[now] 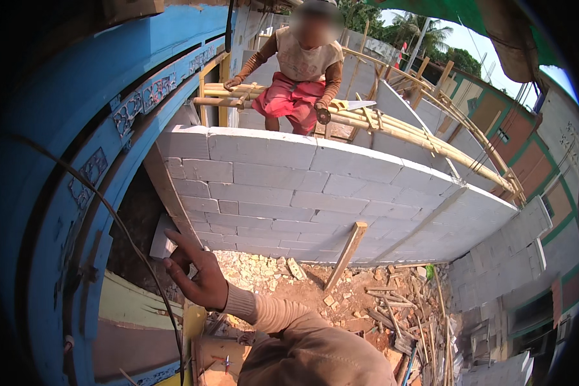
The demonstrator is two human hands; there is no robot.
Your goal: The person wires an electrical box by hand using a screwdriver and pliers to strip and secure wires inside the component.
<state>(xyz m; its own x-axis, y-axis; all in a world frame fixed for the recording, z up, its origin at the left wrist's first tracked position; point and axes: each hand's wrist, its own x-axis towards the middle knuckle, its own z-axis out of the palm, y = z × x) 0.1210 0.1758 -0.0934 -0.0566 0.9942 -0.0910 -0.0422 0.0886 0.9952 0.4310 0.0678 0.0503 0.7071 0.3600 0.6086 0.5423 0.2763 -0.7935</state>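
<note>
My right hand (201,276) reaches to the left, in a brown sleeve with a grey cuff. Its index finger is stretched out and the thumb stands apart below it; I see nothing held between them. Just past the fingertips is a pale grey flat piece (161,239); whether the fingers touch it I cannot tell. A wall of light grey blocks (264,193) stands ahead of the hand. My left hand does not show.
Behind the wall a person (305,61) sits on a bamboo scaffold (418,136). A wooden prop (346,256) leans against the wall. Rubble (264,273) and scrap wood (395,315) litter the ground. To the left run blue boards (58,161) and a hanging dark cable (119,222).
</note>
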